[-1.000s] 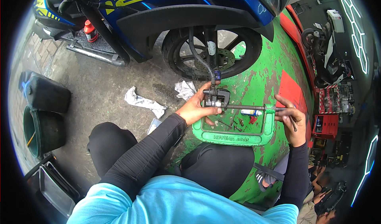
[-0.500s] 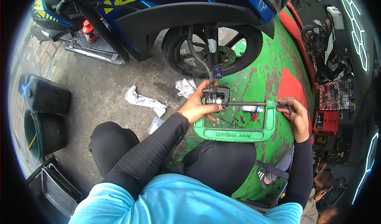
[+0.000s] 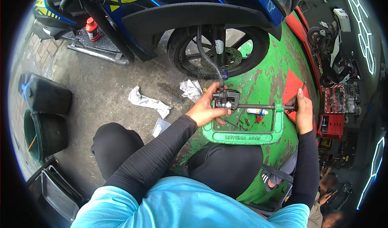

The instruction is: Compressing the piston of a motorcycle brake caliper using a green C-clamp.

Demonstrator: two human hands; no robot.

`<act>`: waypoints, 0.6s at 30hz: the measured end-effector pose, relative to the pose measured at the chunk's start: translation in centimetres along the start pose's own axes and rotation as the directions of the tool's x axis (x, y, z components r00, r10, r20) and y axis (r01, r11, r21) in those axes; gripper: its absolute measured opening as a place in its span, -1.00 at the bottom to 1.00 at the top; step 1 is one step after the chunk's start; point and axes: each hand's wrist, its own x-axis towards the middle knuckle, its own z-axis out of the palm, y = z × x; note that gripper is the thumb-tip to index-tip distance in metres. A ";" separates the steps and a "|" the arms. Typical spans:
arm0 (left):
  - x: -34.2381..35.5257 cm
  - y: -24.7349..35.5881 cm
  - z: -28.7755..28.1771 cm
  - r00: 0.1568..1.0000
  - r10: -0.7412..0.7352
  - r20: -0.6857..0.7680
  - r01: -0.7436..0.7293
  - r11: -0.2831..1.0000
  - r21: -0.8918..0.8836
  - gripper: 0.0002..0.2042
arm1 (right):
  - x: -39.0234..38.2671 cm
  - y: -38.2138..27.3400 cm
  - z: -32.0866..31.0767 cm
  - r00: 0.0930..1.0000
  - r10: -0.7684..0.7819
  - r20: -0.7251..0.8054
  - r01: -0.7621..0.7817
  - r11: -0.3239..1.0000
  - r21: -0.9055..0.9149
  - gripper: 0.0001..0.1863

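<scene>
My left hand (image 3: pixel 205 111) is wrapped round a brake caliper (image 3: pixel 227 95), which hangs on a black hose (image 3: pixel 205 55) running up the front fork. A large green C-clamp (image 3: pixel 246 138) has its left end at the caliper, where my left fingers partly hide the contact. Its threaded screw (image 3: pixel 258 106) runs level from the caliper through the clamp's right end. My right hand (image 3: pixel 304 111) closes round the screw's outer end and its thin turning bar, the bar's tip showing above my fingers. Past the clamp stands a motorcycle front wheel (image 3: pixel 218 52) with a brake disc.
White rags (image 3: pixel 148 102) lie on the floor left of my hands. A blue-and-white tube (image 3: pixel 257 112) and small parts lie beyond the clamp's frame. A red bottle (image 3: pixel 92 29) stands on the motorcycle's footboard. Dark containers (image 3: pixel 48 94) are at far left. Other people sit at lower right.
My right hand has shifted its grip, and the turning bar now points up instead of down. The caliper and clamp stay together in my left hand. The whole view has shifted slightly.
</scene>
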 end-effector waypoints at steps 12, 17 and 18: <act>-0.3 0.6 0.2 1.000 -0.003 -0.011 0.003 1.000 0.001 -0.24 | -1.0 3.0 0.8 0.760 0.481 0.437 -0.650 0.564 0.509 -0.47; -0.1 0.7 0.3 0.999 0.034 0.008 -0.035 0.997 0.062 -0.24 | -1.7 3.5 0.4 0.735 0.519 0.435 -0.673 0.632 0.383 -0.53; -0.1 0.7 0.4 0.998 0.056 0.006 -0.056 0.995 0.079 -0.24 | -1.9 3.6 0.6 0.749 0.552 0.366 -0.662 0.632 0.402 -0.54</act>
